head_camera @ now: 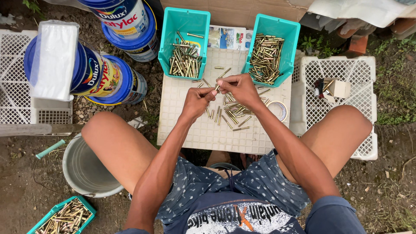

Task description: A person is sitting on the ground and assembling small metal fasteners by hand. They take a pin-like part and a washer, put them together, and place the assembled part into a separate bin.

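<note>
Over the white plastic work board (203, 134), left hand (196, 100) and right hand (239, 88) pinch one brass casing (224, 73) between fingertips above loose casings (234, 113); beyond stand two teal bins (184, 43) of casings

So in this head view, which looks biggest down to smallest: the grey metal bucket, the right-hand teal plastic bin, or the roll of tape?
1. Grey metal bucket, though it sits nearer the camera.
2. Right-hand teal plastic bin of brass pins.
3. Roll of tape, clearly smallest.
</note>
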